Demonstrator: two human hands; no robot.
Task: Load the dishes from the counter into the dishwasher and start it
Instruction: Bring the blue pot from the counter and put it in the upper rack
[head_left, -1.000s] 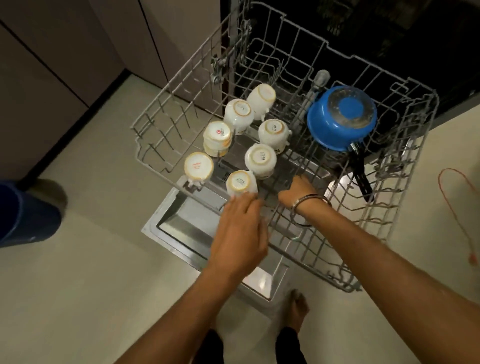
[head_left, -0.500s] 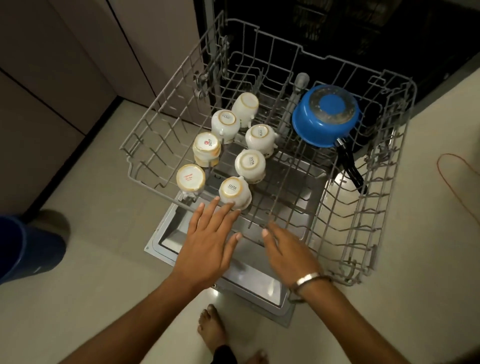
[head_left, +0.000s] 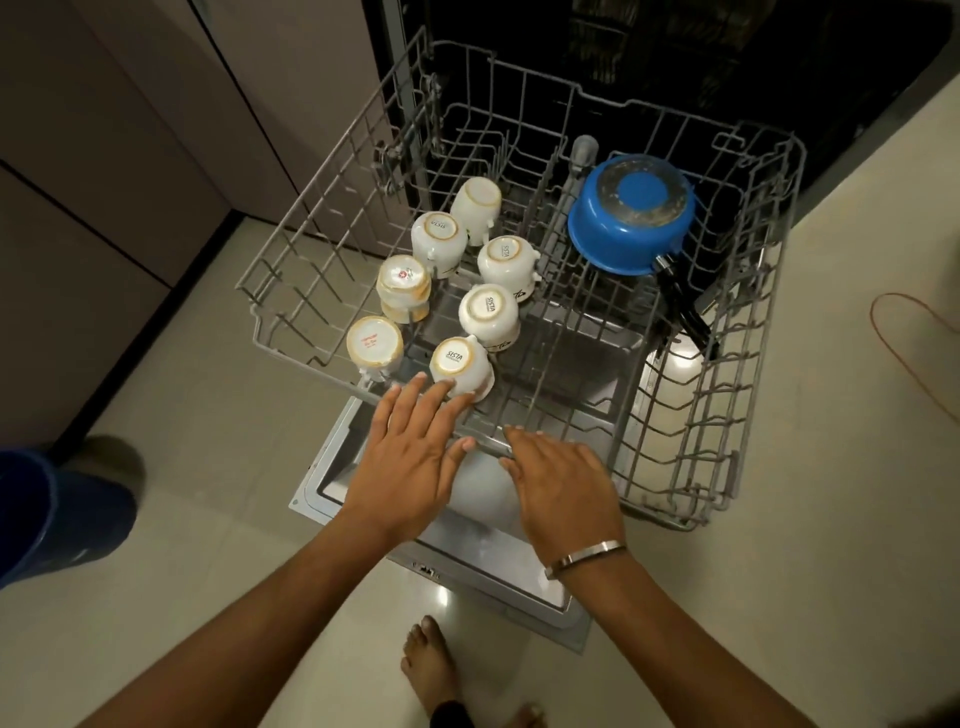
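Dishwasher rack (head_left: 727, 467) is seen pulled out over the lowered dishwasher door (head_left: 467, 551), with the dark tub behind it. Seven white cups are stood upside down in the left half of the rack, in two rough rows. The nearest cup (head_left: 462, 369), marked "SISTA" on its base, is set just inside the front rim; another cup (head_left: 374, 343) with red print is beside it to the left, and a stacked cup (head_left: 404, 283) is placed behind that one. A blue saucepan (head_left: 631, 213) is laid upside down and tilted at the far right of the rack, its black handle (head_left: 683, 306) pointed toward the front.

Both hands are held at the front rim of the rack, palms down, nothing gripped. Left hand (head_left: 410, 457) — fingers straight and slightly spread — is laid over the front wire, with its fingertips (head_left: 441, 389) touching or just short of the nearest cup; contact cannot be confirmed. Right hand (head_left: 566, 483) is held flat just beside it, fingers close together and extended, tips at the front wire. A metal bangle (head_left: 584, 558) is worn on the right wrist. The cups lie directly beyond the left hand; the saucepan is well apart from both hands, beyond and to the right of the right hand.

A bare foot (head_left: 431, 665) is seen on the pale tiled floor below the door. A blue bin (head_left: 57, 514) is noted at the left edge, an orange cord (head_left: 893, 332) at the right.
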